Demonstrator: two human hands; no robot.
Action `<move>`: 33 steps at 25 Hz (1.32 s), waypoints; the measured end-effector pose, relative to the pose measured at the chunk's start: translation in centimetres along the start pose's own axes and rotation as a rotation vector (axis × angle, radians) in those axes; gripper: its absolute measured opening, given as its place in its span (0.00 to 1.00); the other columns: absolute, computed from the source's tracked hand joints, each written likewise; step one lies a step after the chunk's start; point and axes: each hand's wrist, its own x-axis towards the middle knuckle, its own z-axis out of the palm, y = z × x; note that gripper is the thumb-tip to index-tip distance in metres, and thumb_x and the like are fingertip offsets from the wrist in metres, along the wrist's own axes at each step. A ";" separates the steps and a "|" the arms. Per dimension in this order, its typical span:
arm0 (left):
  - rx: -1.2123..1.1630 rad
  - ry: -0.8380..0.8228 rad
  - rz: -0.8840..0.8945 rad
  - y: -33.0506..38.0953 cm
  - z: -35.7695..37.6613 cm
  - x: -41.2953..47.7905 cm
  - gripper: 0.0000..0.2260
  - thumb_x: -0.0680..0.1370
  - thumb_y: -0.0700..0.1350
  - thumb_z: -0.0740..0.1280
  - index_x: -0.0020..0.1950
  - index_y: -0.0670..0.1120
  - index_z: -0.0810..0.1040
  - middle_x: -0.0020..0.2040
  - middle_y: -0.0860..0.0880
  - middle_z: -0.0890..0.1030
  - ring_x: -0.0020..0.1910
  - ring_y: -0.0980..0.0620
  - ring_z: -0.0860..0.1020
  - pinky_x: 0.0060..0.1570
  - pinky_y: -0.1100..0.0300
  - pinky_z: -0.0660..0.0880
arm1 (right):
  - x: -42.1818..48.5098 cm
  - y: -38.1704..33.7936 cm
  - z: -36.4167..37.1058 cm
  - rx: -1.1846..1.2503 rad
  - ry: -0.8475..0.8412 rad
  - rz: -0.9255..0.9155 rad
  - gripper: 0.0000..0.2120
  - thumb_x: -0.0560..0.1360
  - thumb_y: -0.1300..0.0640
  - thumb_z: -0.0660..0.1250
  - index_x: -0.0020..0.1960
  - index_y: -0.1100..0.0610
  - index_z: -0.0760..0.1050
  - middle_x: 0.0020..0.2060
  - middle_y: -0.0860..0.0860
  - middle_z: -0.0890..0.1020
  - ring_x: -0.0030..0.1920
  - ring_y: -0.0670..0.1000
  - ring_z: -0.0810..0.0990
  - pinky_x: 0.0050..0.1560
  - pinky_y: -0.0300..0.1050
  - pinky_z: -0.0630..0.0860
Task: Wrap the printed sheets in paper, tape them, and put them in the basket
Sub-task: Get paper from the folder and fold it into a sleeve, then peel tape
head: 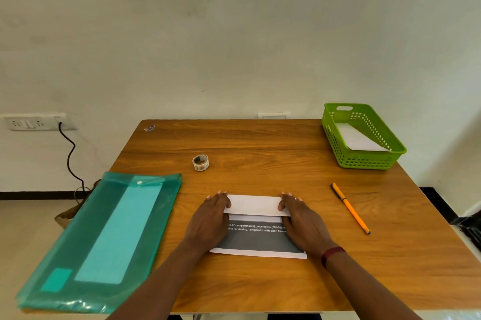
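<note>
Both forearms come up from the bottom of the frame, and the left grip (210,220) and right grip (304,223) lie flat at the two ends of a white paper flap (256,204). The fingers are straight and spread wide, holding nothing, and each thumb presses the flap down. A dark red band (333,254) circles the right wrist. The wooden surface (260,142) fills the middle and lower frame. A teal plastic folder (104,228) lies at lower left, its long side hanging over the surface's left edge. At upper right stands the green basket (364,161), with what looks like a white folded packet (359,140) leaning inside; the view is too small to be sure. The printed sheets (255,236), dark grey with white lettering, lie at lower centre between the hands, their upper part covered by the flap. An orange pen (350,207) lies slantwise at right, apart from the sheets. A small tape roll (200,162) sits above the left grip, near the folder's top corner.
</note>
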 end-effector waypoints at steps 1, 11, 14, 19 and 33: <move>0.016 -0.018 0.001 0.0 0.1 -0.2 0.16 0.81 0.43 0.59 0.69 0.47 0.69 0.74 0.47 0.68 0.76 0.51 0.61 0.75 0.58 0.52 | -0.1 0.0 0.0 -0.018 -0.024 -0.016 0.19 0.80 0.54 0.57 0.70 0.56 0.65 0.72 0.53 0.70 0.76 0.51 0.59 0.74 0.39 0.50; 0.181 -0.111 0.050 1.7 -0.3 0.2 0.20 0.83 0.53 0.52 0.72 0.49 0.66 0.79 0.45 0.58 0.78 0.49 0.52 0.77 0.49 0.44 | 0.4 -2.4 0.9 -0.144 -0.046 -0.001 0.27 0.80 0.39 0.45 0.71 0.53 0.65 0.77 0.55 0.58 0.78 0.51 0.51 0.78 0.51 0.45; 0.216 -0.151 0.094 3.7 0.5 0.8 0.23 0.84 0.52 0.48 0.78 0.46 0.55 0.80 0.46 0.52 0.79 0.49 0.47 0.77 0.48 0.44 | 1.1 -4.4 1.8 -0.117 -0.083 -0.034 0.32 0.80 0.43 0.39 0.78 0.58 0.55 0.78 0.56 0.53 0.79 0.53 0.48 0.77 0.49 0.44; 0.227 -0.246 0.049 3.3 2.4 0.6 0.26 0.83 0.55 0.43 0.79 0.47 0.43 0.78 0.49 0.39 0.78 0.50 0.39 0.77 0.50 0.41 | 1.5 -4.6 3.9 -0.133 -0.122 -0.040 0.41 0.75 0.39 0.24 0.78 0.60 0.50 0.77 0.55 0.47 0.78 0.55 0.48 0.76 0.51 0.42; 0.221 -0.286 -0.123 2.0 2.0 0.4 0.37 0.78 0.67 0.41 0.79 0.46 0.40 0.80 0.47 0.40 0.78 0.48 0.39 0.75 0.50 0.40 | 0.1 -2.5 1.7 -0.197 -0.180 0.126 0.45 0.72 0.29 0.31 0.79 0.57 0.41 0.79 0.55 0.43 0.78 0.53 0.40 0.76 0.49 0.39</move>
